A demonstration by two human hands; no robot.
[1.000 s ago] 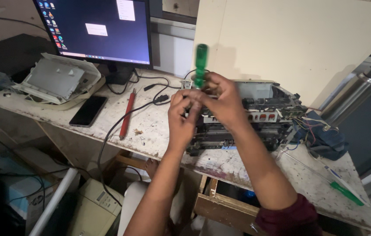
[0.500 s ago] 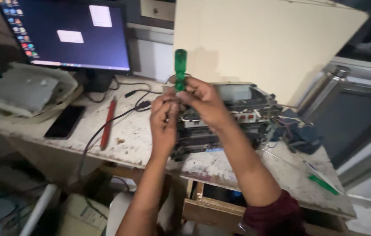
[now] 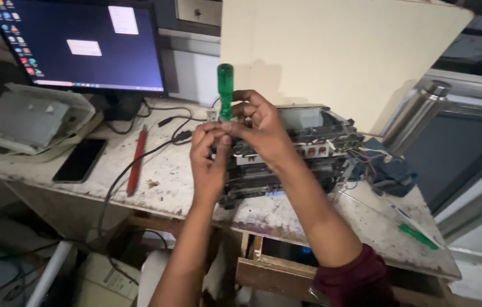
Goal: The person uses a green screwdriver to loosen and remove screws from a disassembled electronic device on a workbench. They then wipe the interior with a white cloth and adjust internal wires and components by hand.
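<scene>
**Two hands on a green-handled screwdriver above an opened machine**

Head view: a worn, stained bench (image 3: 173,182) runs from the left edge to a near right corner. At its back left a monitor (image 3: 82,45) glows with a dark desktop, and a grey plastic cover (image 3: 30,116) lies beside it at the left end. A black phone (image 3: 79,160) rests flat near the front left edge, with a red tool (image 3: 137,160) and a black cable (image 3: 138,162) just to its right. The opened machine (image 3: 303,150), its casing off and wiring exposed, sits at the middle of the bench. A pale board (image 3: 337,57) leans upright behind it. A second green tool (image 3: 417,236) lies by the near right corner.

The right hand (image 3: 261,128) is raised over the machine's left end, fingers curled shut around the shaft of the green-handled screwdriver (image 3: 225,91), which stands upright with its handle at the top. The left hand (image 3: 210,153) is lifted just beside it, fingertips pinched together at the tool's lower part, touching the right hand.
</scene>
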